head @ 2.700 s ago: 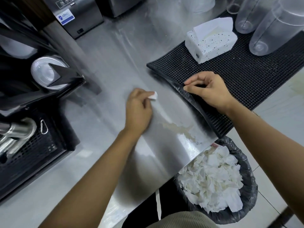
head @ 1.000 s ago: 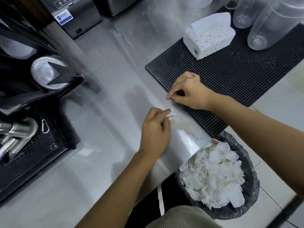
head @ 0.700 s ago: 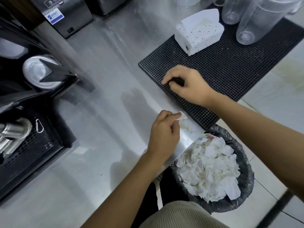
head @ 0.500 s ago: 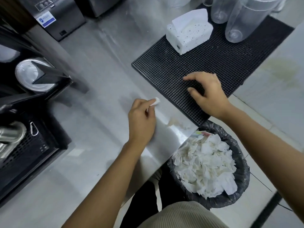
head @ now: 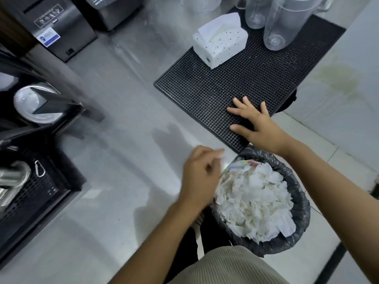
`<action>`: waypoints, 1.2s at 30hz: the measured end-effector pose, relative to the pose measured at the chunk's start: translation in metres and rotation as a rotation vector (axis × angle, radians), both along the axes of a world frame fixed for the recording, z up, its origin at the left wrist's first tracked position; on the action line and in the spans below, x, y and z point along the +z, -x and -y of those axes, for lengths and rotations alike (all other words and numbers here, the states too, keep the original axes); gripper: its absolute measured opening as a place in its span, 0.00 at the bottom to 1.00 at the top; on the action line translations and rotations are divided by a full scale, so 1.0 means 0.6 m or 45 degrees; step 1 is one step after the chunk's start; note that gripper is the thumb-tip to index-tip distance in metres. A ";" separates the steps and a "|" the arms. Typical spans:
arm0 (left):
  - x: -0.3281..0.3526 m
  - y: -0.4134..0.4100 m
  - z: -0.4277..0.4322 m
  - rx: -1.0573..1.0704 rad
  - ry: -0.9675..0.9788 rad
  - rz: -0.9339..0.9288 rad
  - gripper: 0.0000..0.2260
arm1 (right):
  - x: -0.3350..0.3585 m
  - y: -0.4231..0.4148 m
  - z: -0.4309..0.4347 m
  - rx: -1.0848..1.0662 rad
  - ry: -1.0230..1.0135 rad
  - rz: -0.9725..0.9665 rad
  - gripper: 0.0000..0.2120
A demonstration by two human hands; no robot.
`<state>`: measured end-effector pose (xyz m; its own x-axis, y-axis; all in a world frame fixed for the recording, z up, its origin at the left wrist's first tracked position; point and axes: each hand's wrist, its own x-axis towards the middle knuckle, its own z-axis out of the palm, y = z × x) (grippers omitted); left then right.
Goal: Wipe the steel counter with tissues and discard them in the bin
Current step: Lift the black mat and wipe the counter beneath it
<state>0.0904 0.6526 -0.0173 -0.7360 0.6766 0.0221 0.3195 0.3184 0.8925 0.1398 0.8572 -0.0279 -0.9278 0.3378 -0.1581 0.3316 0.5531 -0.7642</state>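
Note:
The steel counter (head: 123,144) fills the middle of the view. My left hand (head: 200,177), blurred by motion, is at the counter's front edge right beside the bin. Its fingers are curled and pinch a small white tissue (head: 223,157), which shows only as a pale smear at the fingertips. My right hand (head: 256,124) lies flat with fingers spread on the near corner of the black rubber mat (head: 215,85). The black-lined bin (head: 299,187) stands below the counter edge, heaped with used tissues (head: 254,199). A white speckled tissue box (head: 220,45) sits on the mat's far end.
Clear plastic jugs (head: 287,23) stand at the mat's back right. A black machine with a round metal lid (head: 34,103) and a perforated drip tray (head: 26,197) line the left side. Steel appliances (head: 61,23) stand at the back.
My left hand swept the tissue from mid-counter to the front edge by the bin. My right hand let go of the mat's edge, slid right and flattened on it.

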 end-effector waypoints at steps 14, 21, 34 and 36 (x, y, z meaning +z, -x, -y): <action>-0.025 0.354 -0.035 0.654 0.212 -0.244 0.11 | 0.021 0.001 -0.006 -0.267 0.458 -0.176 0.04; -0.036 0.333 -0.092 0.492 0.319 -0.418 0.10 | 0.014 0.002 0.001 -0.430 0.730 -0.356 0.08; -0.004 0.116 -0.061 -0.028 0.048 -0.146 0.09 | 0.009 0.008 -0.007 -0.641 0.943 -0.517 0.08; -0.003 0.195 -0.064 0.402 0.093 -0.221 0.07 | 0.005 0.006 -0.009 -0.662 0.938 -0.521 0.07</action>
<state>-0.0267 0.6909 -0.0192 -0.8984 0.4210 0.1250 0.3398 0.4861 0.8051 0.1363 0.8625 -0.0250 -0.7217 0.6648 -0.1926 0.0317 -0.2463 -0.9687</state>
